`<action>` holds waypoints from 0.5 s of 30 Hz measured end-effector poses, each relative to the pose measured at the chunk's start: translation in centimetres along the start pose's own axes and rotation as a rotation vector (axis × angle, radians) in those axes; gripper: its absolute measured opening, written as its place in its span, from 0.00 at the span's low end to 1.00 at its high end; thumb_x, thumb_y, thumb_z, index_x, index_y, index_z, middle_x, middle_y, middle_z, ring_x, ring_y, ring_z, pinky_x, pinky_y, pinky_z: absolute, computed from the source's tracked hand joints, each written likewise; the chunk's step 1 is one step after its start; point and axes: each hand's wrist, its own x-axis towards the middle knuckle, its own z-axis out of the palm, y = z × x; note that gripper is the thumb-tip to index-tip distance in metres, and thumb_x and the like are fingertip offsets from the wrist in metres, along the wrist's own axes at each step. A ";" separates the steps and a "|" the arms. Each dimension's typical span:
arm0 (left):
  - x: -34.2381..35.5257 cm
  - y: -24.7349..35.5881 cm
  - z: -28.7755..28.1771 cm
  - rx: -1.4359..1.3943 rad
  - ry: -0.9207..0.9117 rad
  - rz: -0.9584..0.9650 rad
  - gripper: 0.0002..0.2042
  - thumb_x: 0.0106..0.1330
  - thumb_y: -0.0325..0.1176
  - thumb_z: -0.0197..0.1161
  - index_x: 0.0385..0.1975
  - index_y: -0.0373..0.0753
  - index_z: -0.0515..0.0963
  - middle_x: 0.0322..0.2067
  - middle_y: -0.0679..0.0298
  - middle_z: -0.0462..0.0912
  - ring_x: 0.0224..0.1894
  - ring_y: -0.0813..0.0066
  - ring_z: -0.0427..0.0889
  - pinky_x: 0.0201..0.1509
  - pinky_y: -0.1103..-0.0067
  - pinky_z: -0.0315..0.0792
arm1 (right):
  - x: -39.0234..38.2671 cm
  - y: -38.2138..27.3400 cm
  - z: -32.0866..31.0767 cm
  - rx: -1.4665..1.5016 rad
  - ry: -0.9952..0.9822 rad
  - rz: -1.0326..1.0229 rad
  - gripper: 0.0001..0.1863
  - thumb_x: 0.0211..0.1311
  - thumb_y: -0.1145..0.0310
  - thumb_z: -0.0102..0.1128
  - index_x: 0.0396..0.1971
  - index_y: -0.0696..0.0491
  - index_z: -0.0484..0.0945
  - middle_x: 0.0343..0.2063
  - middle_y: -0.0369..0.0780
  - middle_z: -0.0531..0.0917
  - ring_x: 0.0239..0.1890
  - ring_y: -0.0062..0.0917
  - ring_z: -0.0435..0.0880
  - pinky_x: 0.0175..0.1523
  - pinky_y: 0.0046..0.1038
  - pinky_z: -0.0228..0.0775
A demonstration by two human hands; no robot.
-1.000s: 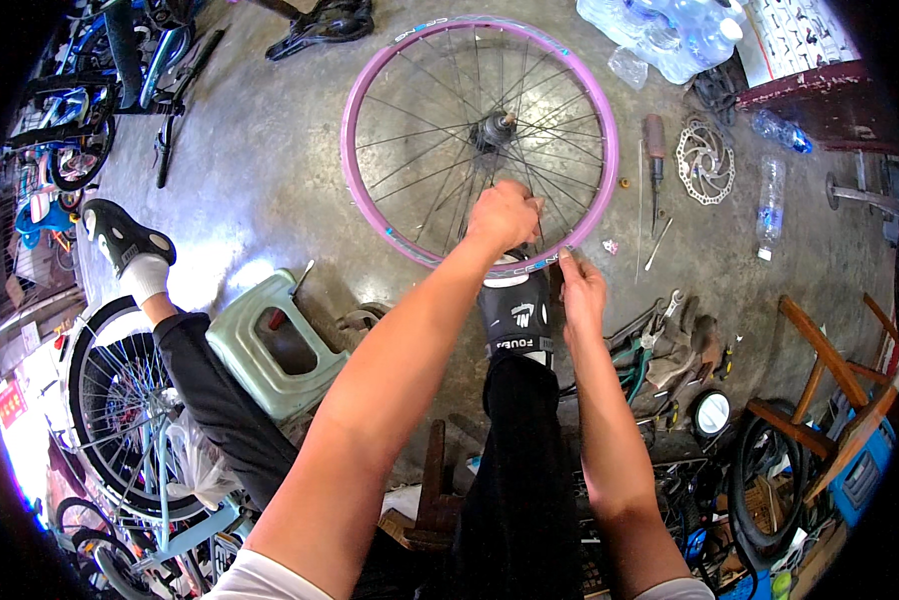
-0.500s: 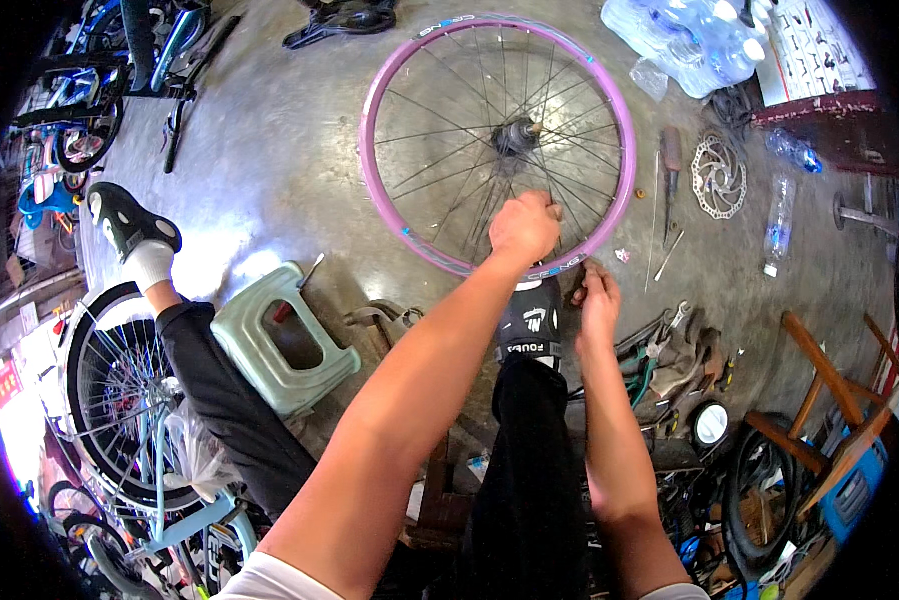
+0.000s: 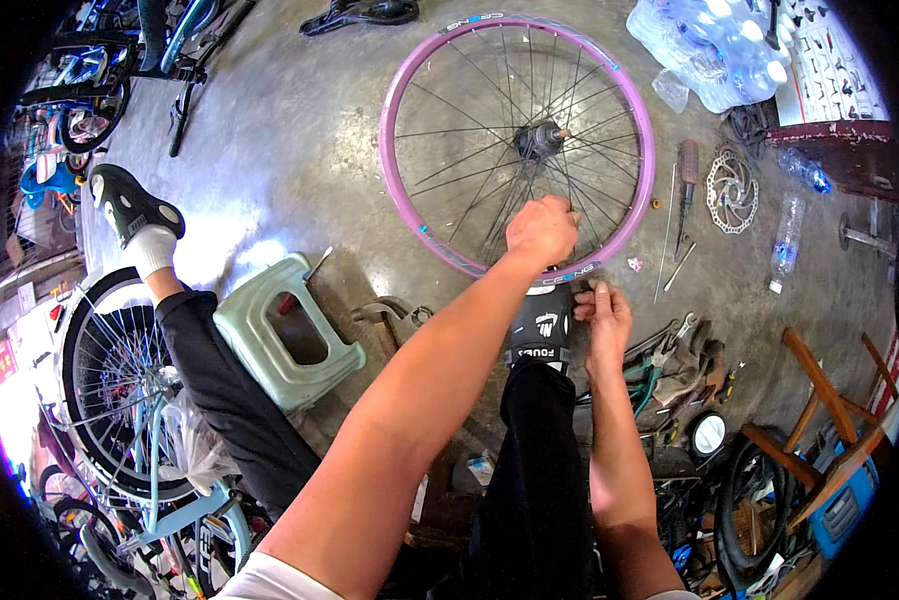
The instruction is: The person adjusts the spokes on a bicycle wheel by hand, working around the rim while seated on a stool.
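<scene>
Left hand [image 3: 542,231] now gripping spokes [image 3: 490,170] — stool [image 3: 282,335], screwdriver [image 3: 686,185] nearby.

Green stool [image 3: 282,345], brake disc [image 3: 732,187], water bottles [image 3: 715,45]

Bright daylight scene, evenly lit, colours saturated. Concrete floor [image 3: 270,150] has a shiny grey sheen with a pale glare patch just beside the white sock [image 3: 153,248]. Strongest light at far left edge, blown out to white-pink behind the parked bicycle wheel [image 3: 100,385]. Shadows soft and short, darkest under the green stool [image 3: 280,335] and between the legs. Heavy fisheye: black vignette in all corners, edges curve, clutter at rim squeezed and smeared. Centre sharp, spokes of the pink wheel rim [image 3: 400,90] crisp. Near forearms large, slightly soft. No motion blur on the hands.
</scene>
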 end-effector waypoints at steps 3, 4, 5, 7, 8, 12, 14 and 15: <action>0.3 -0.2 -0.2 0.036 0.007 0.027 0.14 0.70 0.45 0.62 0.38 0.42 0.87 0.35 0.57 0.91 0.46 0.55 0.89 0.53 0.63 0.80 | 0.0 0.0 0.1 -0.152 0.027 -0.049 0.18 0.79 0.60 0.56 0.54 0.59 0.84 0.38 0.36 0.84 0.30 0.16 0.76 0.37 0.21 0.70; 0.2 -0.1 -0.3 0.044 0.004 0.038 0.14 0.70 0.45 0.62 0.38 0.42 0.87 0.36 0.57 0.91 0.46 0.55 0.89 0.53 0.63 0.80 | 0.0 0.2 0.2 -0.180 0.056 -0.067 0.17 0.79 0.61 0.57 0.54 0.58 0.85 0.38 0.34 0.84 0.30 0.15 0.75 0.37 0.21 0.69; 0.2 0.0 -0.4 0.053 0.001 0.049 0.14 0.71 0.45 0.62 0.38 0.42 0.87 0.36 0.56 0.91 0.47 0.56 0.89 0.53 0.63 0.80 | 0.1 0.4 0.2 -0.207 0.086 -0.085 0.17 0.78 0.63 0.58 0.54 0.58 0.86 0.37 0.33 0.83 0.31 0.15 0.74 0.38 0.20 0.68; 0.2 0.0 -0.4 0.059 -0.005 0.062 0.14 0.71 0.45 0.62 0.38 0.42 0.87 0.36 0.56 0.91 0.46 0.57 0.89 0.53 0.64 0.80 | 0.2 0.6 -0.2 -0.171 0.050 -0.079 0.16 0.77 0.64 0.58 0.55 0.58 0.85 0.37 0.33 0.83 0.33 0.15 0.75 0.39 0.20 0.68; 0.3 -0.1 -0.3 0.055 -0.008 0.064 0.14 0.71 0.45 0.62 0.38 0.42 0.87 0.35 0.56 0.91 0.45 0.58 0.90 0.52 0.64 0.80 | 0.2 0.7 -0.3 -0.154 0.032 -0.076 0.16 0.77 0.65 0.58 0.56 0.58 0.85 0.37 0.33 0.83 0.34 0.15 0.76 0.40 0.20 0.68; 0.6 -0.6 -0.2 -0.007 -0.059 0.071 0.14 0.73 0.44 0.61 0.38 0.40 0.87 0.32 0.58 0.91 0.39 0.62 0.92 0.50 0.66 0.81 | 0.0 0.9 0.1 -0.093 0.033 -0.064 0.14 0.76 0.70 0.59 0.55 0.58 0.84 0.37 0.35 0.84 0.34 0.16 0.79 0.38 0.21 0.69; 0.7 -0.6 -0.1 -0.001 -0.052 0.082 0.14 0.73 0.43 0.60 0.38 0.39 0.86 0.30 0.58 0.91 0.36 0.64 0.92 0.49 0.67 0.81 | -0.3 0.6 0.4 -0.071 0.024 -0.102 0.13 0.75 0.72 0.60 0.53 0.58 0.83 0.37 0.36 0.85 0.33 0.17 0.81 0.36 0.21 0.70; 0.7 -0.7 0.0 0.002 -0.049 0.087 0.14 0.74 0.43 0.60 0.38 0.39 0.86 0.29 0.58 0.91 0.34 0.65 0.92 0.48 0.67 0.81 | -0.3 0.6 0.5 -0.068 0.028 -0.117 0.12 0.74 0.72 0.61 0.53 0.58 0.83 0.37 0.36 0.85 0.33 0.18 0.81 0.36 0.21 0.71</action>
